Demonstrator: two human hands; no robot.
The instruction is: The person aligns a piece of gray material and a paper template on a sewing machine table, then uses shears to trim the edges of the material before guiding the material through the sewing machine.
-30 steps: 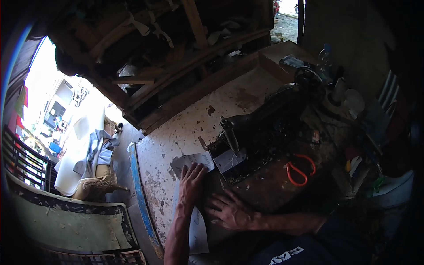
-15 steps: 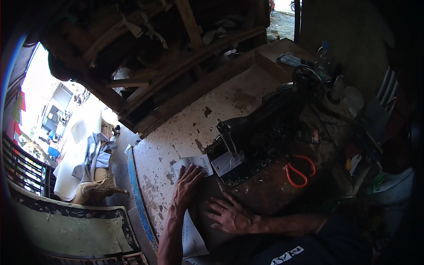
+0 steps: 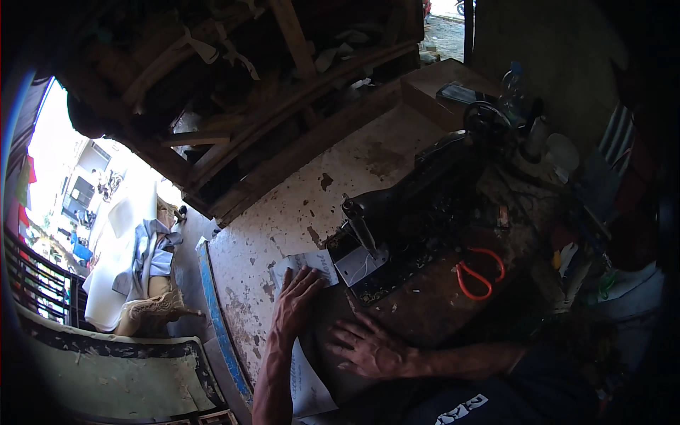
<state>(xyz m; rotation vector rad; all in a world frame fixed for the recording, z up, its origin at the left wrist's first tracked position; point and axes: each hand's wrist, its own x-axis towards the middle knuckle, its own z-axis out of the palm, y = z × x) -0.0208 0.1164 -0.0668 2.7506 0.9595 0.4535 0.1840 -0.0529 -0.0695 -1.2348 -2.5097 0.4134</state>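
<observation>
My left hand [image 3: 297, 301] lies flat, its fingers stretched over a white printed sheet [image 3: 319, 262] on the worn tabletop. Below my left wrist, another white printed piece [image 3: 303, 386] shows beside my forearm; whether the two join is hidden. A dark piece of material, apparently cloth [image 3: 320, 327], lies between my hands. On it rests my right hand [image 3: 375, 348], palm down with fingers spread. Just beyond both hands stands a black sewing machine [image 3: 418, 173], its bright metal bed plate [image 3: 360, 266] close to the sheet's right edge. White thread trails over the plate.
Orange-handled scissors [image 3: 473, 289] lie right of the machine. A clear bottle [image 3: 511, 92] and a thread cone [image 3: 536, 138] stand near the handwheel [image 3: 489, 126]. A wooden rack [image 3: 304, 92] borders the table's far side. Left of the blue table edge [image 3: 219, 319] are fabrics [image 3: 149, 258].
The whole view has shifted slightly left. Both hands stay flat in nearly the same places, and the printed sheet under my left fingers shows no clear movement.
</observation>
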